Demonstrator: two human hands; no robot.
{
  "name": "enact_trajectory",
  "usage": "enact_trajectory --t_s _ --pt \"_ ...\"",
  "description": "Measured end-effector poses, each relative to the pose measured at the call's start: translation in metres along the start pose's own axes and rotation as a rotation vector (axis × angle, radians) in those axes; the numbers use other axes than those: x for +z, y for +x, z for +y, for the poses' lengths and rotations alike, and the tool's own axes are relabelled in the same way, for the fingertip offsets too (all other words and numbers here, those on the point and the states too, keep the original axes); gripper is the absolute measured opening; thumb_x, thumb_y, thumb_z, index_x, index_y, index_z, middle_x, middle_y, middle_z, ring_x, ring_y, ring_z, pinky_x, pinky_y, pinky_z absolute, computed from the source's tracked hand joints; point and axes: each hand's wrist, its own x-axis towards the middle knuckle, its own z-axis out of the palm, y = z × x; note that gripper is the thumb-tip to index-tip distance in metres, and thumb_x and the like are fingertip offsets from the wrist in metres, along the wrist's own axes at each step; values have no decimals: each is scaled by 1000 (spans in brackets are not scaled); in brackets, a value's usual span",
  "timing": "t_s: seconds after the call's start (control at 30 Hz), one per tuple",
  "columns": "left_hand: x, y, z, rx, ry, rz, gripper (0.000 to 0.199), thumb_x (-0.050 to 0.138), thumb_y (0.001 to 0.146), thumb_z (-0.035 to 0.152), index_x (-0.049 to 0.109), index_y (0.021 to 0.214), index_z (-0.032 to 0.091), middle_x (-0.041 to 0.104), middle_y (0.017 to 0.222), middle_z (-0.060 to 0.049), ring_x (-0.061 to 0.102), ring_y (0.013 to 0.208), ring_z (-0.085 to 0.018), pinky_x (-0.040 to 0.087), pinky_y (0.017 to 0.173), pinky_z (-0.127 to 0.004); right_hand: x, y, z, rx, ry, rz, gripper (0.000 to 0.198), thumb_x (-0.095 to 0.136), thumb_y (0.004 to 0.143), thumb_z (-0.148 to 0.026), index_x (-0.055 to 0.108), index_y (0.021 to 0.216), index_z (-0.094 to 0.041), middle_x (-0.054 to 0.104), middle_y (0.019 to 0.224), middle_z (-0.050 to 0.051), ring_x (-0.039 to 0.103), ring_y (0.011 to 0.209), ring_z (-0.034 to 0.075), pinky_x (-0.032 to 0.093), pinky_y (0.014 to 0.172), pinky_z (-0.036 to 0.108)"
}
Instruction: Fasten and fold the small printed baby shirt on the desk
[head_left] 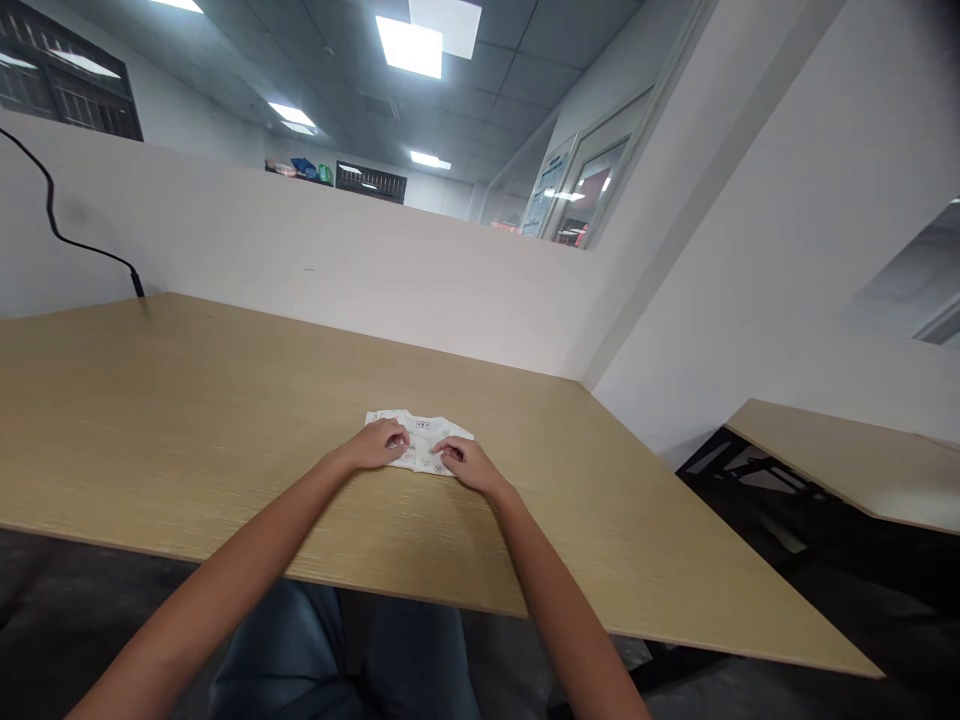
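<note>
Far L: dark-framed window [67, 75] up top, w/ a black cable [51, 205] below it, running down the white partition [360, 250] to the back edge of the tabletop [187, 430]. Tabletop is light wood-look, spans most of the view. Next, beyond the partition top, a blue bundle [304, 168] w/ a green item [324, 173] just R of it.

L forearm comes in from bottom L; the person's blue trousers [277, 650] show under the near edge. L hand [382, 443] is on the L part of a white printed cloth [422, 432], fingers curled; can't tell if they pinch fabric or just rest on it. Cloth lies flat-ish on the tabletop, approx. mid-view, btwn & under both hands, w/ small scattered prints, a small dark mark nr top centre & a shallow dip in its far edge. R hand [466, 463] is on the R part, fingers bent inward over the fabric, thumb side twd L hand; can't tell if pinching either. Hands are apart, cloth showing btwn.

Above, lit ceiling panels [409, 47]. Further R, a glazed door [596, 190] past the partition, then white wall [787, 260]. Far R: second table [840, 450], wood-look top, dark frame below, apart from the 1st.
</note>
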Motion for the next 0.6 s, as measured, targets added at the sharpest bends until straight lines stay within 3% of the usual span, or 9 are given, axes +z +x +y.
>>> enact_trajectory --t_s 0.6 --pt "0 0 0 7 1 11 21 59 84 25 74 96 18 70 90 -6 61 83 -19 45 76 -28 0 0 0 7 -15 4 30 55 79 -21 76 99 -18 52 69 -2 42 65 13 33 63 25"
